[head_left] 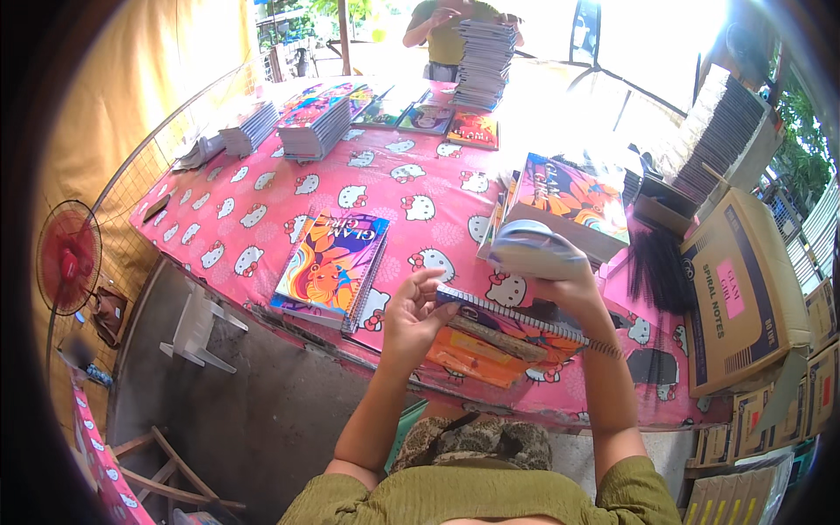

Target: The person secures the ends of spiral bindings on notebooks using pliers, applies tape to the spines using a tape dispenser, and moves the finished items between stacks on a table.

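Observation:
My left hand (411, 317) grips one end of a spiral notebook (490, 350) with an orange and dark cover, held over the table's near edge with its coiled binding up. The black coil (604, 348) juts past the notebook's other end, close to my right wrist. My right hand (569, 287) is raised above the notebook, closed around a pale, rounded thing (535, 249) smeared by motion; its kind I cannot make out. Left of my hands lies a short pile of colourful notebooks (332, 267). A taller notebook stack (569, 210) stands just beyond my right hand.
A pink patterned cloth covers the table (385, 188). Black loose coils (661, 271) hang beside a big cardboard box (748, 289) at right. More notebook stacks (315, 131) stand at the far side, where another person (442, 39) is. A fan (68, 258) is at left.

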The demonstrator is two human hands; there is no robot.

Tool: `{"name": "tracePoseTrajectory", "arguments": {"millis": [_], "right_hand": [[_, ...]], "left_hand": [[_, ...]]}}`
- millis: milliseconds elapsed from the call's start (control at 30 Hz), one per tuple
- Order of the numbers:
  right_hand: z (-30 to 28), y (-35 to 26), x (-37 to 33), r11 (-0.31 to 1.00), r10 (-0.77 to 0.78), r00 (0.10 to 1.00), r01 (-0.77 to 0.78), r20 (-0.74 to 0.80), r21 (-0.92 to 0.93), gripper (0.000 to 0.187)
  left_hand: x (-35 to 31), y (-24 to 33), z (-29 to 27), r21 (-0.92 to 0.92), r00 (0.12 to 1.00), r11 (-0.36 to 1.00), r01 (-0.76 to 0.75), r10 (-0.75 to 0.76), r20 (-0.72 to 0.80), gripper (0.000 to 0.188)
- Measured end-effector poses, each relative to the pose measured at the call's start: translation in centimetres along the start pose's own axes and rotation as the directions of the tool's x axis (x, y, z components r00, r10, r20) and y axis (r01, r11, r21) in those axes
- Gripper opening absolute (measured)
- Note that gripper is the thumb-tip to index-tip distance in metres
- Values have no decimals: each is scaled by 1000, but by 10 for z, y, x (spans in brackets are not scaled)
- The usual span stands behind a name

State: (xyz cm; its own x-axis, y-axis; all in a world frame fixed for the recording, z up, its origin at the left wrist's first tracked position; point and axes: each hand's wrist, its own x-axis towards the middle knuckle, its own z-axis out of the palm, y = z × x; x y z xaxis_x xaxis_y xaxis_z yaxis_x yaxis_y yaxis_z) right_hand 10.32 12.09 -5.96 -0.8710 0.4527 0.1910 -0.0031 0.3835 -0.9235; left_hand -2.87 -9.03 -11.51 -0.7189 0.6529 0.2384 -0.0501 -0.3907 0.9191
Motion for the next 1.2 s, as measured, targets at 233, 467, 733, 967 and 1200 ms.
{"name": "tracePoseTrajectory", "arguments": {"millis": [233, 467, 733, 967, 1200], "right_hand": [[-53, 25, -38, 859, -25, 999, 5, -32, -511, 59], [60, -60, -7, 345, -380, 924, 97, -45, -933, 110], [102, -22, -77, 437, -345, 938, 121, -42, -891, 119], [100, -33, -66, 420, -302, 950, 65, -73, -905, 111], [-73, -49, -87, 845, -310, 760, -54, -571, -531, 20]], "left_hand": [[4, -23, 1, -158, 989, 987, -6, 29, 144, 25], [-11, -30, 26, -118, 997, 991, -62, 66, 31, 21], [-5, -27, 24, -155, 999, 988, -5, 12, 49, 20], [-7, -30, 23, -110, 996, 993, -46, 54, 72, 26], [-4, 6, 10, 519, 862, 702, -488, 291, 416, 37]]}}
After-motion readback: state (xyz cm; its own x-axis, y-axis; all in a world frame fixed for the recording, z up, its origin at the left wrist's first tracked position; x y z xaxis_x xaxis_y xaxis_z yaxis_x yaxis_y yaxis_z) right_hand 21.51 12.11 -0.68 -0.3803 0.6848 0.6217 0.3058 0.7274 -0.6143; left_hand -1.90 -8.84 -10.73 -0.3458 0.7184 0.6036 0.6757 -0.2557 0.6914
